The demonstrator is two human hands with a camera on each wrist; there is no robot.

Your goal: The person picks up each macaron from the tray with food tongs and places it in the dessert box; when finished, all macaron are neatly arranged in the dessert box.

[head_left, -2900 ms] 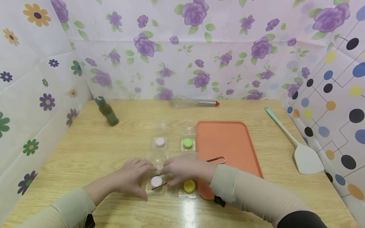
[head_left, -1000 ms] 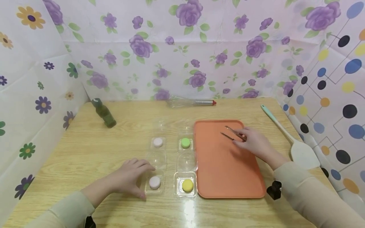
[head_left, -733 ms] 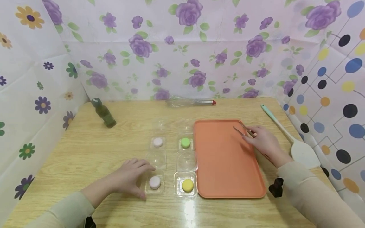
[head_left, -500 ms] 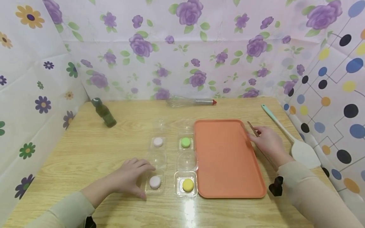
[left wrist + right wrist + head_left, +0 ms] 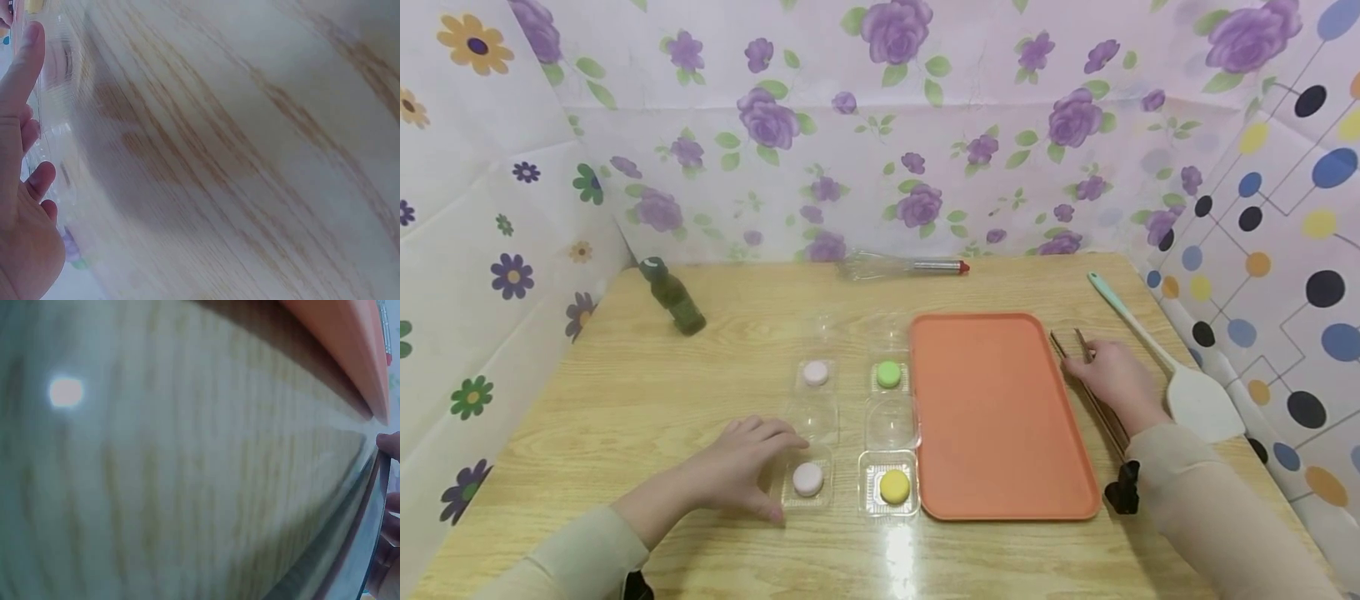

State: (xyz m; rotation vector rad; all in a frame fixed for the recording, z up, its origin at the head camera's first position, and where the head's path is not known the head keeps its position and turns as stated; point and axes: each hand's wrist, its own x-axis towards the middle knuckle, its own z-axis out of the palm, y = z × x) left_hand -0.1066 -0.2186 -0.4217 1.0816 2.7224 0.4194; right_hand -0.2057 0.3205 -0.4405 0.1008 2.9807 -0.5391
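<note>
In the head view my right hand (image 5: 1116, 379) holds metal tongs (image 5: 1101, 408) low over the table, just right of the orange tray (image 5: 1000, 417). The tongs' two arms spread apart past the fingers, pointing away. The right wrist view shows the thumb (image 5: 389, 445) on the tongs (image 5: 353, 550). My left hand (image 5: 737, 467) lies with fingers and thumb spread around the left side of a clear plastic box (image 5: 827, 498) that holds a pale pink macaron (image 5: 807, 479). Beside it, another clear box (image 5: 867, 504) bears a yellow macaron (image 5: 894, 487).
Farther back sit a second pale pink macaron (image 5: 816, 372) and a green macaron (image 5: 888, 374) in clear boxes with raised lids. A whisk (image 5: 910, 267) lies along the back wall, a dark green bottle (image 5: 673, 297) at the left. A white spatula (image 5: 1202, 404) lies along the right side.
My right hand has carried the tongs from the near-left pink macaron across the tray to the table on its right, lowering and turning them. The left hand stays in place.
</note>
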